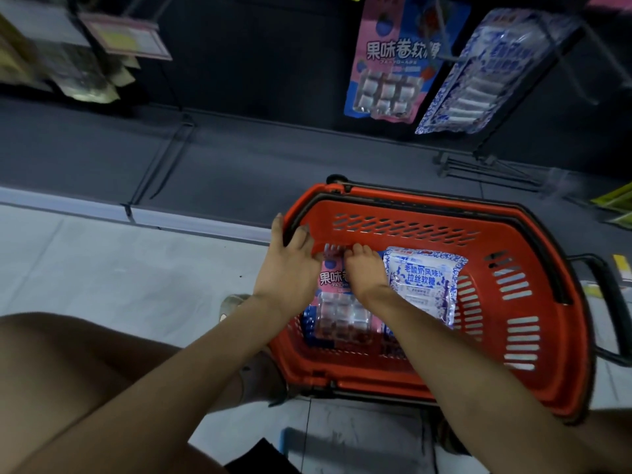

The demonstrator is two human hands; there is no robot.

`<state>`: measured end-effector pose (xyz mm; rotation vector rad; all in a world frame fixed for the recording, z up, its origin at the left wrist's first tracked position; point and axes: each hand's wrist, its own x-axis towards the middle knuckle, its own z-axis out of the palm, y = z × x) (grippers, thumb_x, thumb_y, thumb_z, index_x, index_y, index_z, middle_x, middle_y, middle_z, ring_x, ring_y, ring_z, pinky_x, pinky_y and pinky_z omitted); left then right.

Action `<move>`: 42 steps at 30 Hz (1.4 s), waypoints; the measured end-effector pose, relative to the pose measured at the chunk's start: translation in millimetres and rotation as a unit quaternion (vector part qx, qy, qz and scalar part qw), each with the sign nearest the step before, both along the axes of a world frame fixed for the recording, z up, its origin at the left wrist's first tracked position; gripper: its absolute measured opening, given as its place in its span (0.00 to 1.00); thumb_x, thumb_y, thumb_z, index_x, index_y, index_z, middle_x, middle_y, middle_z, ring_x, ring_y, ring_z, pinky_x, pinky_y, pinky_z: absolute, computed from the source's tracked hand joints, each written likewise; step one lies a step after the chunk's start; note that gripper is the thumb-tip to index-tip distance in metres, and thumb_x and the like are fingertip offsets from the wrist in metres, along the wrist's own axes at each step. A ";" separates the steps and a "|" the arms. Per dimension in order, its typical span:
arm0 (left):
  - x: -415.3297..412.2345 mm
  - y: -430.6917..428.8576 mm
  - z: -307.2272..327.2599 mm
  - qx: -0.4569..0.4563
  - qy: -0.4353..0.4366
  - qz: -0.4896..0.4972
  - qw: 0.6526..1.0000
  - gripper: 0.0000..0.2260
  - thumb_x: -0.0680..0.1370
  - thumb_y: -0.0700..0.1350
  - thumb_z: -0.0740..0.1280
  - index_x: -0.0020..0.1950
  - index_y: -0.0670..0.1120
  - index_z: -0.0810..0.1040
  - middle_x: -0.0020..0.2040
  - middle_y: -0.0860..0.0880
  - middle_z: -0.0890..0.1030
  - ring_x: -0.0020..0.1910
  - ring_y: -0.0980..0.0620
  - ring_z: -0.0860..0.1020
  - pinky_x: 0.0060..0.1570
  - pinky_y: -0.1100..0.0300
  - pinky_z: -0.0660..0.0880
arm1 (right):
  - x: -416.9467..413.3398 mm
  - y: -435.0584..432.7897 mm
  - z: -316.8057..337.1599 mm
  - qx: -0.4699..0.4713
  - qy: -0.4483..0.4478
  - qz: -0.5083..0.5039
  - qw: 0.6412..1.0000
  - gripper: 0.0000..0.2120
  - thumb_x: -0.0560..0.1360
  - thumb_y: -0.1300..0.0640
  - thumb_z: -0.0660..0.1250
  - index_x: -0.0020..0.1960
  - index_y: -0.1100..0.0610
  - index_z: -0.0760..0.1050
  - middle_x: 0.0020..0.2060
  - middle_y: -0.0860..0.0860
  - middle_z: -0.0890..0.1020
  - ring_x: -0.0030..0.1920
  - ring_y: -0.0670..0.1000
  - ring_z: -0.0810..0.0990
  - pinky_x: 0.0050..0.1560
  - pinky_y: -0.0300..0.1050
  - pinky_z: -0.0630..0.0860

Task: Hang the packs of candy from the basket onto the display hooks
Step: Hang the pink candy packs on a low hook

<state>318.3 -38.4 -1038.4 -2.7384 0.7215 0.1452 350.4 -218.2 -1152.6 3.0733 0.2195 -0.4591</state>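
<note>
The pick-up step looks to be in hand. The left hand (290, 268) lies with fingers spread toward the wall of the red basket (547, 336) and its thumb at the top corner of the pink pack (338, 316); whether it holds, I cannot tell. The right hand (366, 271) curls its fingertips onto the same top edge. The pack lies flat in the basket, glossy and limp, just beside a blue-white pack (424, 282). The next move is probably to lift it up to the matching hung pack (390, 63).

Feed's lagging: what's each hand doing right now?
Left hand: touches pink-and-blue plastic candy pack, grip cannot be told.
Right hand: fingers curled on that pack.
</note>
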 end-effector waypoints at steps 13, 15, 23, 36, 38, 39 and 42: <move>1.4 1.1 -3.1 -0.097 -0.023 -0.008 0.995 0.27 0.76 0.63 0.65 0.68 0.48 0.72 0.65 0.45 0.78 0.73 0.43 0.69 0.78 0.31 0.46 | -39.0 -40.8 60.7 0.065 -0.180 0.069 0.979 0.15 0.65 0.71 0.74 0.49 0.58 0.80 0.44 0.53 0.82 0.46 0.57 0.77 0.47 0.50 0.70; 1.0 2.6 -4.3 -0.123 -0.028 -0.009 0.992 0.34 0.73 0.70 0.64 0.69 0.47 0.72 0.61 0.46 0.80 0.70 0.43 0.73 0.79 0.33 0.46 | -52.4 -50.1 77.3 0.114 -0.167 0.040 0.979 0.08 0.75 0.66 0.72 0.51 0.55 0.79 0.40 0.51 0.84 0.41 0.57 0.81 0.45 0.49 0.73; -2.4 -3.6 28.2 -0.373 0.076 0.072 0.922 0.41 0.68 0.69 0.77 0.76 0.56 0.69 0.62 0.53 0.83 0.63 0.50 0.80 0.64 0.56 0.73 | -72.2 -77.8 162.8 0.300 -0.220 0.018 0.928 0.03 0.83 0.58 0.67 0.56 0.53 0.77 0.43 0.47 0.84 0.40 0.53 0.82 0.38 0.52 0.78; -7.9 -53.7 77.6 -0.626 0.274 0.186 0.706 0.12 0.72 0.43 0.81 0.54 0.49 0.86 0.49 0.51 0.89 0.48 0.51 0.87 0.50 0.56 0.84 | -62.1 -100.1 255.2 0.413 -0.314 0.038 0.854 0.04 0.81 0.58 0.71 0.54 0.53 0.84 0.46 0.43 0.86 0.46 0.42 0.85 0.49 0.47 0.81; -14.7 -59.4 80.1 -0.663 0.301 0.217 0.650 0.09 0.73 0.39 0.80 0.52 0.44 0.87 0.49 0.48 0.89 0.50 0.48 0.87 0.51 0.54 0.84 | -63.8 -104.1 258.3 0.467 -0.298 -0.010 0.832 0.07 0.79 0.58 0.74 0.56 0.51 0.84 0.45 0.42 0.87 0.47 0.41 0.86 0.51 0.43 0.82; -16.8 -61.4 81.3 -0.677 0.316 0.233 0.622 0.10 0.73 0.39 0.79 0.53 0.42 0.87 0.50 0.47 0.89 0.51 0.47 0.87 0.53 0.53 0.83 | -63.3 -107.4 259.5 0.500 -0.277 -0.048 0.819 0.10 0.78 0.57 0.76 0.59 0.50 0.83 0.45 0.42 0.87 0.47 0.41 0.86 0.52 0.39 0.81; -19.4 -67.1 84.8 -0.707 0.333 0.268 0.563 0.13 0.72 0.38 0.79 0.55 0.39 0.86 0.52 0.44 0.88 0.53 0.44 0.87 0.57 0.48 0.83 | -56.4 -119.6 260.7 0.569 -0.215 -0.160 0.777 0.25 0.73 0.50 0.80 0.67 0.44 0.75 0.51 0.44 0.85 0.53 0.43 0.85 0.55 0.39 0.79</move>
